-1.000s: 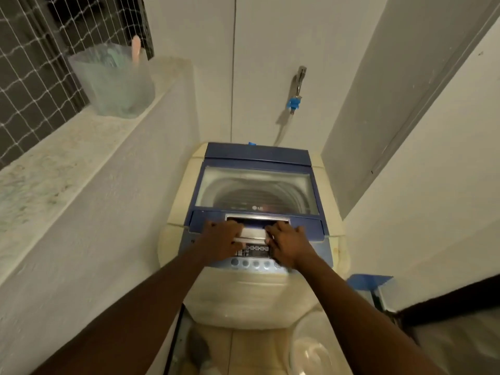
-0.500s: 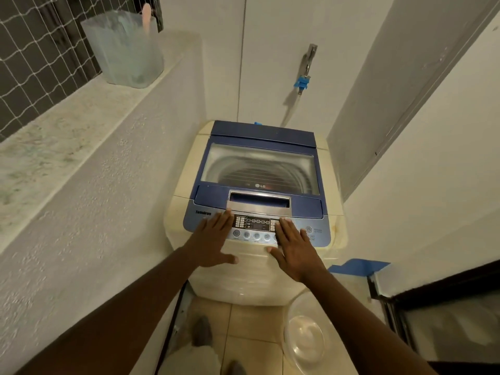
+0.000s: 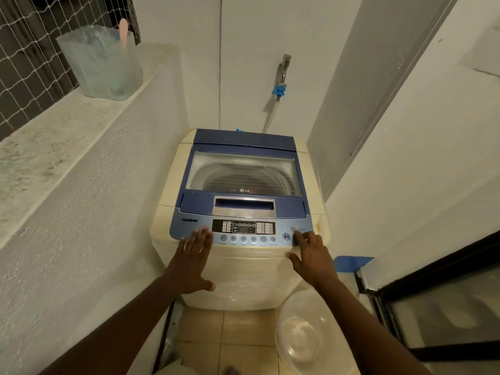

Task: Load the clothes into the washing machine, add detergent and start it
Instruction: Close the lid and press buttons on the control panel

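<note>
A cream top-loading washing machine (image 3: 243, 269) with a blue lid (image 3: 243, 171) stands against the back wall, its lid down; dark clothes show dimly through the lid's window. Its blue control panel (image 3: 243, 231) runs along the front edge. My left hand (image 3: 193, 259) lies flat with fingers spread on the machine's front left, fingertips at the panel's left end. My right hand (image 3: 311, 255) is open too, its forefinger touching the round button at the panel's right end. Neither hand holds anything.
A translucent tub (image 3: 101, 63) with a pink stick in it stands on the stone ledge (image 3: 40, 147) to the left. A tap (image 3: 282, 74) hangs on the back wall. A clear plastic basin (image 3: 300, 336) sits on the tiled floor at the right, beside a dark-framed door (image 3: 433, 307).
Both hands left the lid's handle and came down to the control panel. The right hand has since slid right to the round button at the panel's end.
</note>
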